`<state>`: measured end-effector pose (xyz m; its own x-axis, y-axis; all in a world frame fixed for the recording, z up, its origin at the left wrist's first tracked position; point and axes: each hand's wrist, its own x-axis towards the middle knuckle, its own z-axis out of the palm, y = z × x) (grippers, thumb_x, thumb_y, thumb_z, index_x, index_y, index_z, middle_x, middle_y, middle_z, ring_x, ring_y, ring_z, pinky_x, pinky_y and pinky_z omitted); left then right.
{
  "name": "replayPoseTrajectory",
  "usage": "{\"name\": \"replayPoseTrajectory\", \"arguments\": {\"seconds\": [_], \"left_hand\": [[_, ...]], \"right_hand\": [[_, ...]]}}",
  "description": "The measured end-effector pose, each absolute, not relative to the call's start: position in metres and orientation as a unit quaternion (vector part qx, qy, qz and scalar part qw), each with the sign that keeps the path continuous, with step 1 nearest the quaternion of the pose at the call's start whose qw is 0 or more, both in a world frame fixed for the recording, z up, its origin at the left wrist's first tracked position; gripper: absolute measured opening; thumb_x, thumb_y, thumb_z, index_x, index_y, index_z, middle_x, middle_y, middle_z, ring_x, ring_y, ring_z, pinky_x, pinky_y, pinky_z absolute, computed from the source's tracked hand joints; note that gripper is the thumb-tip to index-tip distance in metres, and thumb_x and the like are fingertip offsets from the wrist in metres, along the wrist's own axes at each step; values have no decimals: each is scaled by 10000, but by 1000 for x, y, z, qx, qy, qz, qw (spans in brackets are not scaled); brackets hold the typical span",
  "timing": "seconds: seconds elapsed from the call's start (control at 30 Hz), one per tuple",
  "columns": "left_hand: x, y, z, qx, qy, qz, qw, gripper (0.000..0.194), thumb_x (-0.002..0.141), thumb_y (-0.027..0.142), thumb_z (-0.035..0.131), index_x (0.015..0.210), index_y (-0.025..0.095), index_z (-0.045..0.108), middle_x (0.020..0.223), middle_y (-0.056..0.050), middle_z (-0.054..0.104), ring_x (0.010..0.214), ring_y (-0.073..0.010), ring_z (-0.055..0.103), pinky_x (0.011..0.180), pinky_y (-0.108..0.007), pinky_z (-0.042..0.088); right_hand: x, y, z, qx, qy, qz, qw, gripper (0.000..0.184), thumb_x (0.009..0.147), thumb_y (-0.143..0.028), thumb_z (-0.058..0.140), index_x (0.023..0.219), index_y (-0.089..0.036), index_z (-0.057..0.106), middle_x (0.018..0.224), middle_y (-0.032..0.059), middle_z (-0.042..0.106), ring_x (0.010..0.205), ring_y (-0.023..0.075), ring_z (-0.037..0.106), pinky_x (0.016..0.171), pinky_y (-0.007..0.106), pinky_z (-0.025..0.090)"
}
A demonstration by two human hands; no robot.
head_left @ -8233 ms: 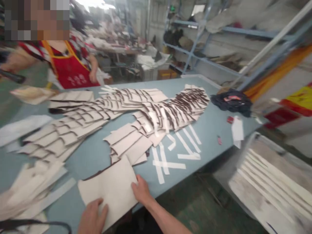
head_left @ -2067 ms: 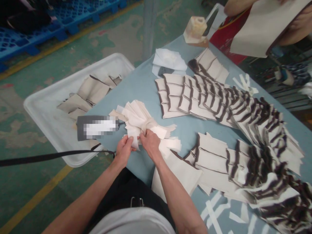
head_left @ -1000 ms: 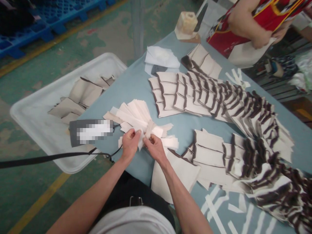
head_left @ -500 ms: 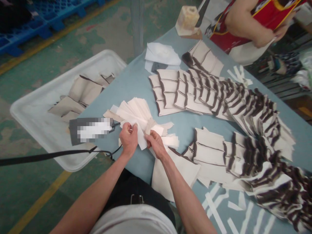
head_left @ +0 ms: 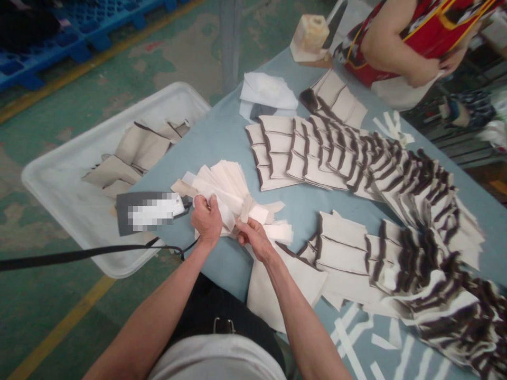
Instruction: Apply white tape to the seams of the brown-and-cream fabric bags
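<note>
A fanned bundle of thin white pieces, cloth or paper, lies on the blue-grey table in front of me. My left hand is closed at the bundle's left side, its fingers curled on a thin white piece. Close by on the right, my right hand has thumb and fingers pinched together at the near end of that piece, low on the bundle. The fingertips of both hands are partly hidden. A plain cream fabric panel lies beneath my right wrist at the table's near edge.
Two long overlapping rows of cream panels with dark edges cover the right side. Loose white strips lie near me. A white tub with panels stands left, beside a tethered dark device. A co-worker's arm is opposite.
The white piece hung flat between my hands before; now less of it shows and my left hand is closed more tightly. My right hand has barely moved. The view has shifted slightly.
</note>
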<state>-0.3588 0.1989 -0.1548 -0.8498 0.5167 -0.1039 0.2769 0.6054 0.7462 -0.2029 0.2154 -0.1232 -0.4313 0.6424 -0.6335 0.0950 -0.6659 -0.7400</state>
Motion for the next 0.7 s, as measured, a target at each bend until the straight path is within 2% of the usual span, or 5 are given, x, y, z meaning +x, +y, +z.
{"name": "replayPoseTrajectory", "arguments": {"seconds": [0.17,0.27,0.4,0.53,0.7], "left_hand": [[-355,199,-158,229,887,370,153,265,1069,412,720,1139,156,721,1053,-48,745,901,-202,727,848,-402,640],[-357,199,-159,225,894,358,147,267,1069,410,720,1147,155,721,1054,-49,746,896,-200,728,842,-399,642],[-363,199,-158,218,904,342,136,269,1072,415,717,1143,155,720,1028,-42,744,873,-194,725,827,-391,641],[-366,200,-157,209,912,330,128,265,1074,412,716,1134,154,721,1006,-36,742,859,-191,725,826,-390,641],[-369,202,-157,189,919,324,121,267,1079,420,701,1121,157,716,997,-34,734,862,-194,717,831,-393,632]], "right_hand": [[-203,217,-123,-484,-373,769,187,537,731,-692,857,692,-208,629,479,-74,494,471,85,390,501,255,298],[-202,217,-125,-493,-362,764,207,525,743,-685,843,878,-203,686,498,-92,517,462,89,403,503,251,300],[-202,216,-126,-504,-346,761,216,679,749,-631,848,1242,-198,673,513,-126,520,447,102,430,495,240,313],[-203,215,-127,-498,-341,771,202,671,742,-587,862,1247,-185,681,499,-121,517,440,112,462,481,236,320],[-201,215,-129,-498,-339,773,199,630,747,-588,866,1209,-205,675,623,-72,634,459,106,518,471,230,343]]}}
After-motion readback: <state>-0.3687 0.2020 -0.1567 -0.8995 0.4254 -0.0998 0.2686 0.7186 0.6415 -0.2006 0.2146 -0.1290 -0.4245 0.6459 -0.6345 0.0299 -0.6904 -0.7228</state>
